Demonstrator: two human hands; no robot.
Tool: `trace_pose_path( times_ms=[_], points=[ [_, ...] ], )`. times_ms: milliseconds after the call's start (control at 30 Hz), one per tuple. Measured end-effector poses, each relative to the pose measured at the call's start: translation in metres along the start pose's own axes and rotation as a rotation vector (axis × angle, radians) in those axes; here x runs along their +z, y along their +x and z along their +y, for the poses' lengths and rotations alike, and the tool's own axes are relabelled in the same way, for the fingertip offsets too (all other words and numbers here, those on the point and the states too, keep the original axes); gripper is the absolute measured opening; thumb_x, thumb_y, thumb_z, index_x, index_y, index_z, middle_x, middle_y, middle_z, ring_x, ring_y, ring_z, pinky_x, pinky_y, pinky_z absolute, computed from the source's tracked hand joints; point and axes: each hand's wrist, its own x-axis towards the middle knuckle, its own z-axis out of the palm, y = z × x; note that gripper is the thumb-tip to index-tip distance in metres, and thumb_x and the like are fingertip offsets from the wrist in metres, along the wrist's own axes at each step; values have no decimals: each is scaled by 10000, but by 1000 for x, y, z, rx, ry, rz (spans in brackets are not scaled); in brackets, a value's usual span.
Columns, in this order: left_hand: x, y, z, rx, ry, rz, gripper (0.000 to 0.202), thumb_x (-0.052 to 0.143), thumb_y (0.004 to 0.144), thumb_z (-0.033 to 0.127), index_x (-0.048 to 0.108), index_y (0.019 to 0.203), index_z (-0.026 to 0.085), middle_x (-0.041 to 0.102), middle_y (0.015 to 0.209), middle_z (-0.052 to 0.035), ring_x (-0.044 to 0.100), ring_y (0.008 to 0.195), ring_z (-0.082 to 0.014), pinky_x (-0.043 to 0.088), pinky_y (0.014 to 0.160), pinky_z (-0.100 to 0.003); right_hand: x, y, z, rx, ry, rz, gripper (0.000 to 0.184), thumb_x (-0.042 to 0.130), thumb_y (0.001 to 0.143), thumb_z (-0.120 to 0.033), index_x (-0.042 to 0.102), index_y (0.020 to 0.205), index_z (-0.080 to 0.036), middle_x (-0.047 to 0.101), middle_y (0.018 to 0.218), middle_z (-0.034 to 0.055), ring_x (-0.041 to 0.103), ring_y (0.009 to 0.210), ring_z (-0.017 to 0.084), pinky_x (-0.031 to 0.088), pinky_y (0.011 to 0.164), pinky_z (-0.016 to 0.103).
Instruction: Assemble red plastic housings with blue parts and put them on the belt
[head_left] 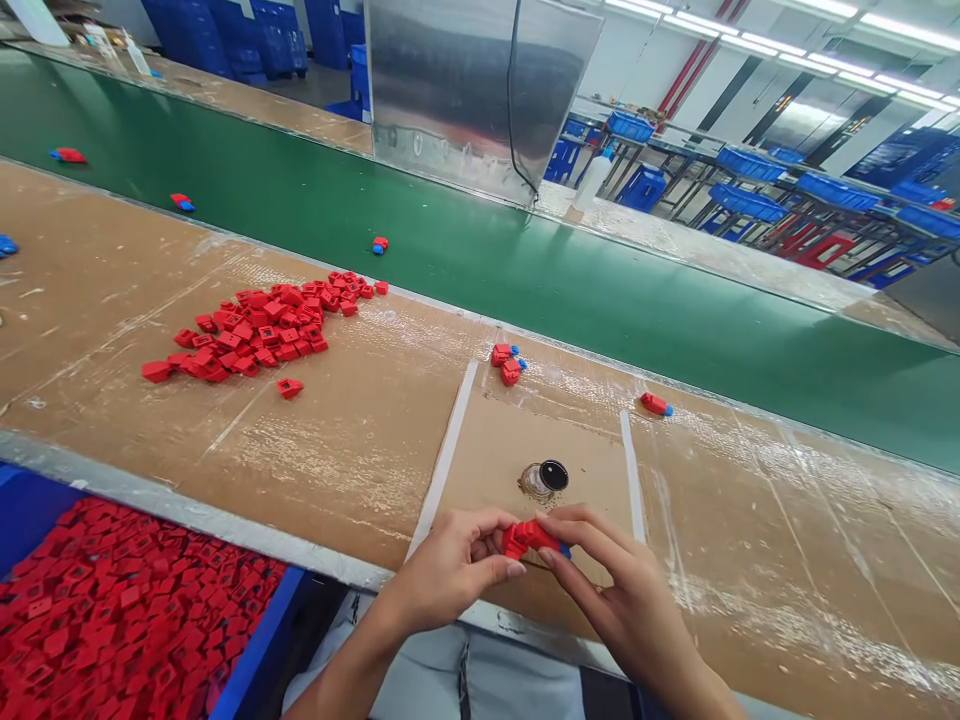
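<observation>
Both hands meet at the near edge of the cardboard-covered bench. My left hand point(450, 570) pinches one end of a small red plastic part point(529, 538) with a blue piece at its right end. My right hand point(611, 585) pinches the other end of the same part with thumb and fingertips. Just beyond the hands a small round black-and-clear cap point(546, 479) lies on the cardboard.
A heap of red parts point(255, 330) lies on the bench at left. Assembled red-and-blue pieces point(508, 363) and one more point(655, 404) lie near the green conveyor belt point(600, 290), which carries others. A blue bin of red parts point(112, 620) stands at lower left.
</observation>
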Motion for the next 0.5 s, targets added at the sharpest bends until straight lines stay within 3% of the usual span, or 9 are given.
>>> trace_pose_path(
  times_ms=[233, 500],
  points=[
    [1, -1, 5, -21, 74, -7, 208, 660, 811, 257, 709, 976, 141, 557, 728, 7, 456, 674, -129, 362, 627, -232, 4, -9, 3, -19, -27, -34, 175, 556, 957, -179, 662, 1087, -228, 638, 997, 71, 647, 893, 186, 532, 743, 263],
    [-5, -2, 9, -29, 256, -52, 123, 581, 806, 213, 669, 865, 151, 529, 697, 22, 431, 675, -134, 333, 611, -229, 18, -18, -1, 3, -32, -57, 223, 482, 975, -117, 612, 1116, -231, 599, 1014, 72, 610, 909, 184, 511, 749, 269]
  ],
)
